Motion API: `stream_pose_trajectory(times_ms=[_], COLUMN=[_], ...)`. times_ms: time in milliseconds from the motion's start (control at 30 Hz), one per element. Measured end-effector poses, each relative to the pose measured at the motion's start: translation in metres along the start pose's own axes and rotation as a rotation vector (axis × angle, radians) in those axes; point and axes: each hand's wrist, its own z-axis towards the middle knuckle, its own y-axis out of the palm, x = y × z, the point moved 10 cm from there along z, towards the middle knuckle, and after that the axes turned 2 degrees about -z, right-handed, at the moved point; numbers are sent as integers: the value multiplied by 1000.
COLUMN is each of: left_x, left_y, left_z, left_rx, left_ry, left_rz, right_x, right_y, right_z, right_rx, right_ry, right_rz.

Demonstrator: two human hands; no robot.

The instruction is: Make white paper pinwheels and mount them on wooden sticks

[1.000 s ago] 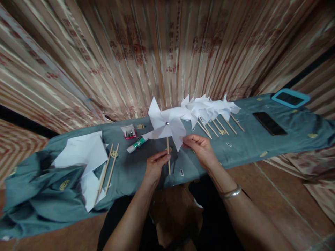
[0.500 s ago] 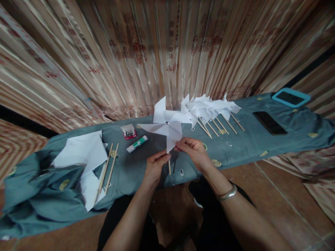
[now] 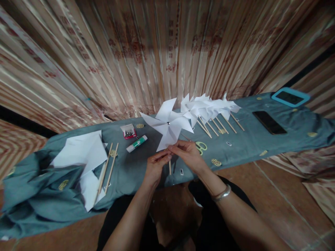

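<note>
A white paper pinwheel [image 3: 171, 130] with a silver pin at its centre is held up in front of me, its wooden stick [image 3: 170, 168] pointing down. My left hand [image 3: 156, 164] is closed, pinching the stick just under the blades. Close against it, my right hand [image 3: 190, 156] has thumb and fingers pinched at the same stick, by the tip of the lowest blade; its exact grip is partly hidden. Scissors with yellow-green handles [image 3: 201, 148] lie beyond my right hand, partly covered by it.
Finished pinwheels [image 3: 209, 108] lie overlapped in a row at the back right. Leftward are a red box of pins [image 3: 129, 132], a glue stick [image 3: 137, 143], white paper [image 3: 81, 150] and loose wooden sticks [image 3: 111, 169]. A phone [image 3: 269, 122] and a blue-framed device [image 3: 291, 97] lie rightward.
The pinwheel's blades have turned about the pin. My right hand has moved left and in from a blade to the stick, uncovering the scissors' handles. My left hand stays put.
</note>
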Motion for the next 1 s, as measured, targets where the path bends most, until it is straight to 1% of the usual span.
stream_pose_trajectory(times_ms=[167,367,467,567,667,733,867,1000], left_x=[-1,-2,0,2,2,2,3,2], left_y=[-3,-6,-7,-9,-10,-9,-6,-5], left_z=[0,1,2,4,6,7,8,7], left_rx=[5,22,27,53,75,75,53,50], left_ry=[1,-10,-11,-13,-38,-48,-59,-58], left_rz=[20,28,4,-34,-108,-139,-140,-150], right_x=[-3,-2,-1,-2,-2,-2,5,11], right_y=[2,3,-2,-6,-2,5,17,19], right_z=[0,-1,-2,-6,-12,-16,-21,-22], right_rx=[0,-40,-38,-35,-74,-115,-177,-168], right_ry=[8,-6,-38,-72,-78,-78,-48,-35], right_rz=[-29,-118,-250,-453,-654,-736,-759,-711])
